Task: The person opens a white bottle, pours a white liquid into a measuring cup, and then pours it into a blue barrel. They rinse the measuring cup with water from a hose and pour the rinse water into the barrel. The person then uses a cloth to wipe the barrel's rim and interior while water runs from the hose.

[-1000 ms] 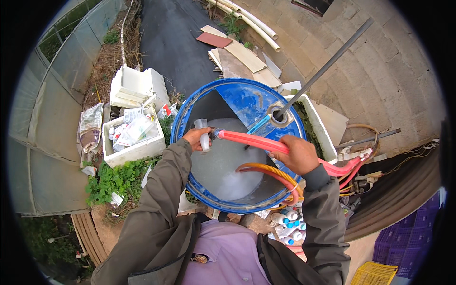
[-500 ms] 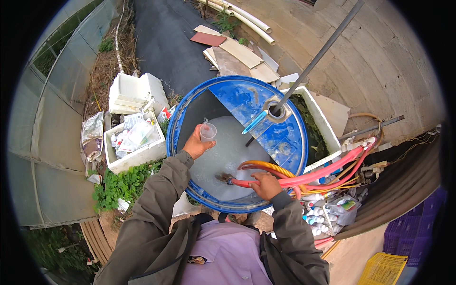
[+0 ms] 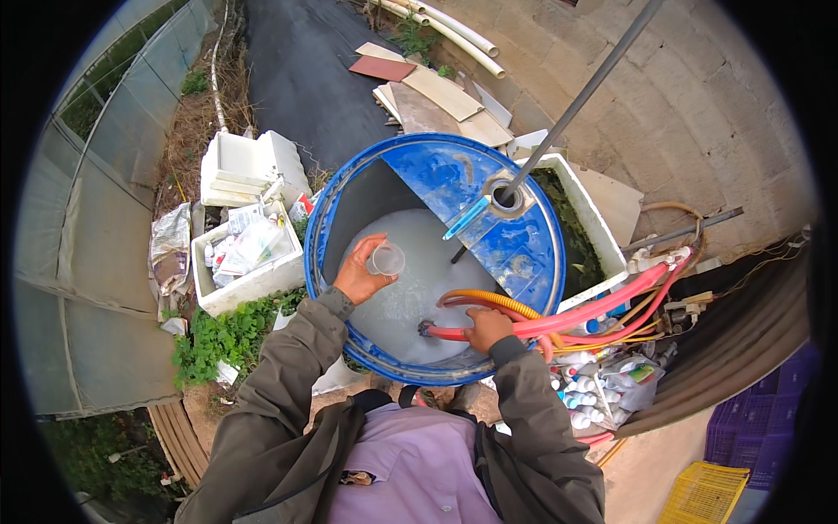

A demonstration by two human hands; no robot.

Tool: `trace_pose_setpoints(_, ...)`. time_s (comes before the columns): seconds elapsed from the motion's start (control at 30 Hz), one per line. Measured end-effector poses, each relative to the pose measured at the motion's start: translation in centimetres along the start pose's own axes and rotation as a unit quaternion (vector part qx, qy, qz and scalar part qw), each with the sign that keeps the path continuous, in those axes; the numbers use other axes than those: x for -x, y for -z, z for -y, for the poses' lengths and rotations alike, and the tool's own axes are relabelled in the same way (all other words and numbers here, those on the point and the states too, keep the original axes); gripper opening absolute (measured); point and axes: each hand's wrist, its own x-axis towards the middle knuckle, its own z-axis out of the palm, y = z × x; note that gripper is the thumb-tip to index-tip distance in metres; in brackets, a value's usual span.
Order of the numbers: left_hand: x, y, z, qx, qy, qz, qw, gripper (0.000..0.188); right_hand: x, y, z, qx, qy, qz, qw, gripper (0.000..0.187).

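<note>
Below me stands a blue barrel (image 3: 307,262) holding cloudy whitish liquid (image 3: 397,301). My left hand (image 3: 356,275) is closed around a clear plastic cup (image 3: 387,258) above the liquid, at the barrel's left side. The cup looks empty, though I cannot be certain. Gripped in my right hand (image 3: 488,331) is a pink-red hose (image 3: 559,326), over the barrel's near right rim. The hose's dark end (image 3: 425,328) points left, low over the liquid or at its surface. A yellow-orange ribbed hose (image 3: 497,301) curves into the barrel just beyond my right hand.
A blue half lid (image 3: 454,179) covers the barrel's far right, with a grey pole (image 3: 580,105) through its opening. White foam boxes (image 3: 249,293) stand left; another foam box (image 3: 602,231) with dark green water stands right. Several bottles (image 3: 580,397) lie near right, beside yellow (image 3: 703,496) and purple crates (image 3: 759,428).
The cup and my left hand have come slightly nearer to me. My right hand has shifted slightly away with the hose. A brownish splash-like patch at the hose end no longer shows.
</note>
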Motion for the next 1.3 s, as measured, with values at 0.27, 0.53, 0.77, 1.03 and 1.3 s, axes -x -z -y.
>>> trace_pose_setpoints(0.27,0.0,-0.8,2.1,-0.050,0.209,-0.120,0.969,0.078,-0.8,1.5,2.1,0.138,0.007,0.121,0.983,0.049)
trace_pose_setpoints(0.53,-0.9,-1.4,3.3,-0.067,0.266,-0.228,0.934,0.082,6.5,20.9,6.0,0.073,0.142,-0.089,0.983,0.041)
trace_pose_setpoints(0.77,-1.2,-2.1,4.6,-0.075,0.278,-0.249,0.925,0.073,11.0,30.0,6.2,-0.031,0.131,-0.211,0.968,0.038)
trace_pose_setpoints(1.03,-1.8,-2.8,4.4,-0.084,0.278,-0.170,0.942,0.067,12.9,32.4,4.0,-0.095,0.126,-0.294,0.943,0.035)
trace_pose_setpoints(1.3,-2.3,-3.3,6.8,-0.072,0.250,-0.188,0.947,0.074,13.6,33.2,3.2,-0.092,0.133,-0.316,0.935,0.034)
